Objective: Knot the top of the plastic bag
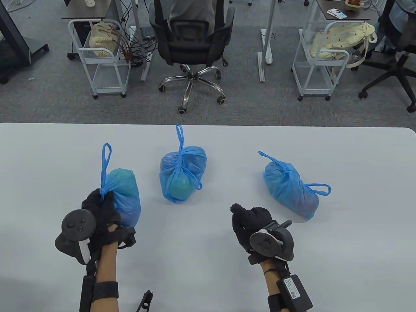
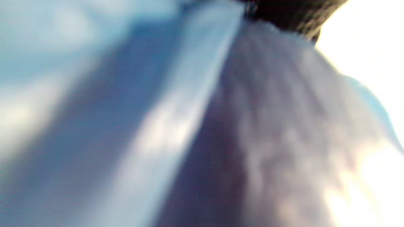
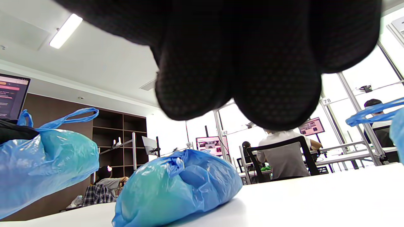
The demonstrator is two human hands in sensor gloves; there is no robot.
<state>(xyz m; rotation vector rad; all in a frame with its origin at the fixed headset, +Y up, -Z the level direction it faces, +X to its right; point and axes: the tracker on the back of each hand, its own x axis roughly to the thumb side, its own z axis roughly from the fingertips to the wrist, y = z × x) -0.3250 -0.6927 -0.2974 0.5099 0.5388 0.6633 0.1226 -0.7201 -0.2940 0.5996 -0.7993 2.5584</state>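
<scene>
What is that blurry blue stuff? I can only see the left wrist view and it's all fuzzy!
Observer: It's a blue plastic bag, the leftmost on the white table. The left hand grips it at its gathered neck.
Child: Is it the only bag?
Observer: No. The table view shows two more: a middle blue plastic bag and a right blue plastic bag, each lying alone, touched by neither hand.
Child: Are those tied up?
Observer: Both look knotted, with loop handles sticking out.
Child: What's the other hand doing?
Observer: The right hand is over the table with its fingers curled, holding nothing that I can see.
</scene>
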